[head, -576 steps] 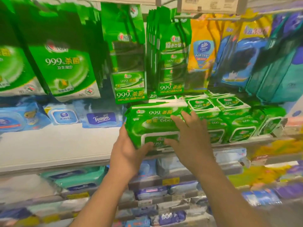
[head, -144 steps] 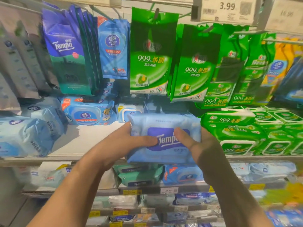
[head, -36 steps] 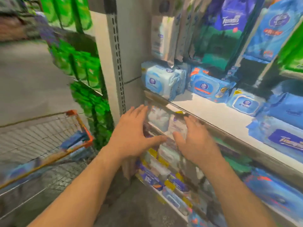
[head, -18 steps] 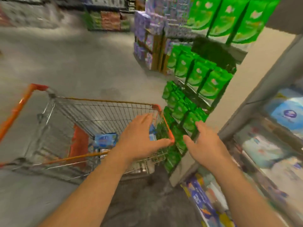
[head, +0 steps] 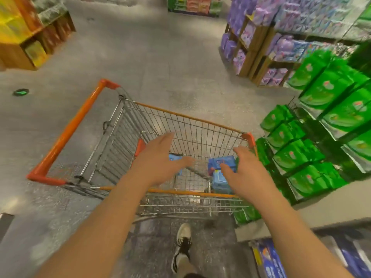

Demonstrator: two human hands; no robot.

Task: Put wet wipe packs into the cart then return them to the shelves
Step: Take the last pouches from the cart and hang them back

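Left hand (head: 160,159): reaching out above the cart (head: 186,125), fingers spread and straight, holding nothing.
Right hand (head: 247,173): hovering beside it over the basket's right end, its grip apart and empty, fingers relaxed and pointing toward the packs.
Blue wet wipe packs (head: 221,173): lying stacked at the bottom right of the basket, just under the right hand; one more blue pack (head: 175,158) is peeking out behind the left hand, mostly hidden.
Cart: standing on the grey floor (head: 152,57) with its orange handle (head: 66,133) to the left, close against a side display of green hanging packs (head: 313,157).
Shoe (head: 183,235): showing below the basket, stepping toward it.
Progress: judging by the packs resting in the basket, the loading half is looking done and the returning half is under way; how many have gone back cannot be told from here.
Left to do: at least these blue packs are waiting to be lifted out and set back on their shelf.
Next move, as a guess: both hands are lining up to close on the stacked blue packs.
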